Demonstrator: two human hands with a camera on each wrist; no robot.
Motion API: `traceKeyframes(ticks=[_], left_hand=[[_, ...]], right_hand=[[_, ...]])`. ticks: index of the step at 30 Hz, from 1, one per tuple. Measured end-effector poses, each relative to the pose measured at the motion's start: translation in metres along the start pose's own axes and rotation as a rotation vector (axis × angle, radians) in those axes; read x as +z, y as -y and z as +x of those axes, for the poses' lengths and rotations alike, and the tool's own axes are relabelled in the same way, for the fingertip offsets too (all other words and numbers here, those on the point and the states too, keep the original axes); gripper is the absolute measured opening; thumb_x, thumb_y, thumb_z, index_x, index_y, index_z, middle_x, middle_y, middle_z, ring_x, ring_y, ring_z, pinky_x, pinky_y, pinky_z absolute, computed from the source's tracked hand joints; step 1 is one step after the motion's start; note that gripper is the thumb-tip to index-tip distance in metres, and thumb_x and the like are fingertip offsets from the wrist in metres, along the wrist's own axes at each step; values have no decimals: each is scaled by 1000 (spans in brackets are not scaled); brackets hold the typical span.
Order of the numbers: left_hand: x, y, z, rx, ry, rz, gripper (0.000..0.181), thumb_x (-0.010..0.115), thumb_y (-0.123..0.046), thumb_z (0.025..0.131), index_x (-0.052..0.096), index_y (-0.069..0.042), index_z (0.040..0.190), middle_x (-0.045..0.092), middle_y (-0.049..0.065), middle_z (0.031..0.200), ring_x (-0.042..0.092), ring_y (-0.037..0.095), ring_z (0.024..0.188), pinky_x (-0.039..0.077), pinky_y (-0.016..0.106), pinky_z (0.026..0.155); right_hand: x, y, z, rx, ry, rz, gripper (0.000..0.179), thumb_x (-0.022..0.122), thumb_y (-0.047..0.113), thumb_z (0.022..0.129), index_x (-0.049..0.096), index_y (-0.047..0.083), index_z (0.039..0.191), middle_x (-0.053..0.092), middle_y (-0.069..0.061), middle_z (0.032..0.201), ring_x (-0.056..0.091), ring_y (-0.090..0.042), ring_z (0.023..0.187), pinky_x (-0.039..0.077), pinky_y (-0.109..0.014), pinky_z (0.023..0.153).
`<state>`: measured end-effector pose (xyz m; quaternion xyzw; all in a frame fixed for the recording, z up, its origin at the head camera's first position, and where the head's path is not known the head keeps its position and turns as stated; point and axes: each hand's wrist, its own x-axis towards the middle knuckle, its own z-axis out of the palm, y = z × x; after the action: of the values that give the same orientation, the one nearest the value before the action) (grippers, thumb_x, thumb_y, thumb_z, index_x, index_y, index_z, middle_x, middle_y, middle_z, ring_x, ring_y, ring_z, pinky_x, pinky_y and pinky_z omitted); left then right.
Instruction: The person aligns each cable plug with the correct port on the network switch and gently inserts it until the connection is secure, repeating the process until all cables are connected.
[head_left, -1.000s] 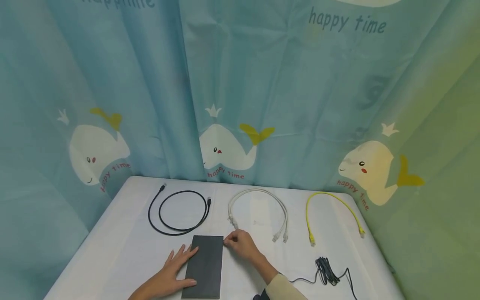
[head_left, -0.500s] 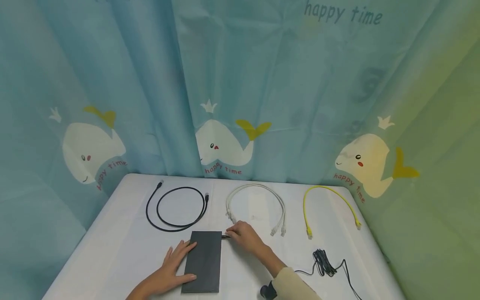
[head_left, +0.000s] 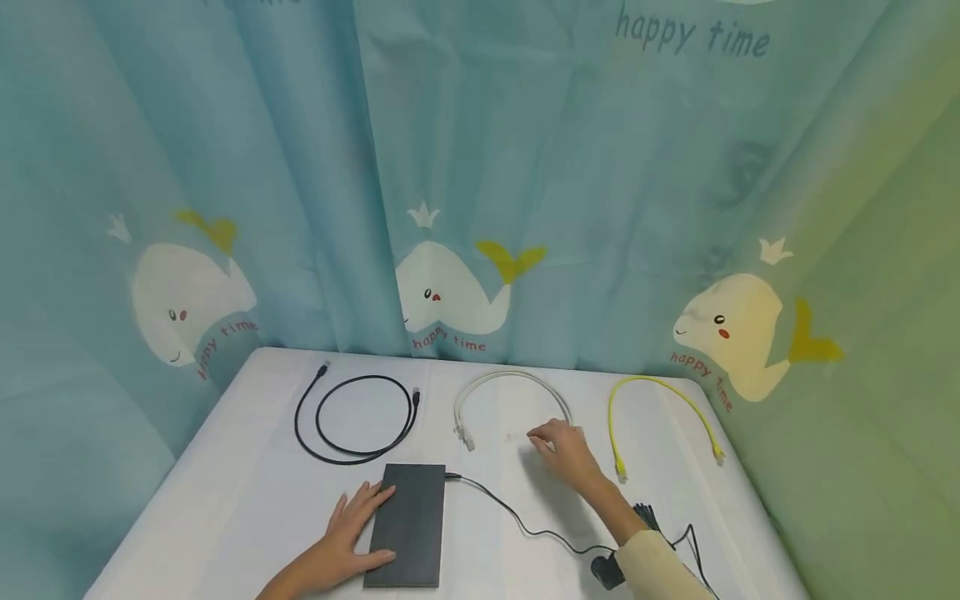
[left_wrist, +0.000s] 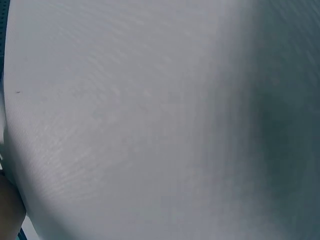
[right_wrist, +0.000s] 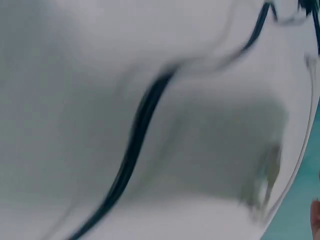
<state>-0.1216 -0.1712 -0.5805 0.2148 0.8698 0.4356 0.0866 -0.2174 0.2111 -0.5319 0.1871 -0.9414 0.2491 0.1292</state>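
A flat dark grey box (head_left: 408, 525) lies at the front of the white table. My left hand (head_left: 337, 546) rests on its left side, fingers spread and thumb laid on the top. At the box's upper right side sits a black plug (head_left: 453, 477), its thin black cord (head_left: 517, 518) running right to a black adapter (head_left: 606, 572) beside my right sleeve. My right hand (head_left: 572, 458) hovers over the right end of a grey network cable (head_left: 513, 374), fingers loosely bent with nothing between them. The hand hides that cable's right connectors. In the right wrist view the cord (right_wrist: 142, 120) is blurred.
A black network cable (head_left: 367, 454) lies coiled at the back left. The yellow network cable (head_left: 611, 417) arches at the back right. A bundled stretch of black cord (head_left: 645, 515) is partly behind my right forearm. A whale-print curtain (head_left: 600, 167) hangs behind the table.
My right hand has let go of the black plug at the box and moved right, over the grey cable. The cord now shows stretched from the box. My left hand stays put.
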Motion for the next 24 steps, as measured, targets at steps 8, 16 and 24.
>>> traceKeyframes(ticks=[8,16,24], left_hand=[[2,0,-4,-2,-12,13,82,73,-41,80,35,-8,146,27,25,146,10,50,135,-6,67,98],[0,-1,-2,-2,-2,1,82,72,-41,81,34,-9,146,24,26,147,8,50,136,-8,67,98],[0,-4,-1,4,-3,-25,82,74,-39,80,35,-8,146,23,26,148,7,49,136,-8,66,98]], right_hand=[[-22,-45,-36,162,-172,-208,9,71,2,81,73,8,87,55,-5,78,52,-23,70,37,-41,62],[-48,-74,-59,318,18,-267,21,65,-5,83,70,4,100,54,-10,84,50,-19,64,42,-33,49],[-57,-83,-63,367,158,-216,22,59,-5,87,71,5,101,54,-5,76,45,-17,62,41,-32,51]])
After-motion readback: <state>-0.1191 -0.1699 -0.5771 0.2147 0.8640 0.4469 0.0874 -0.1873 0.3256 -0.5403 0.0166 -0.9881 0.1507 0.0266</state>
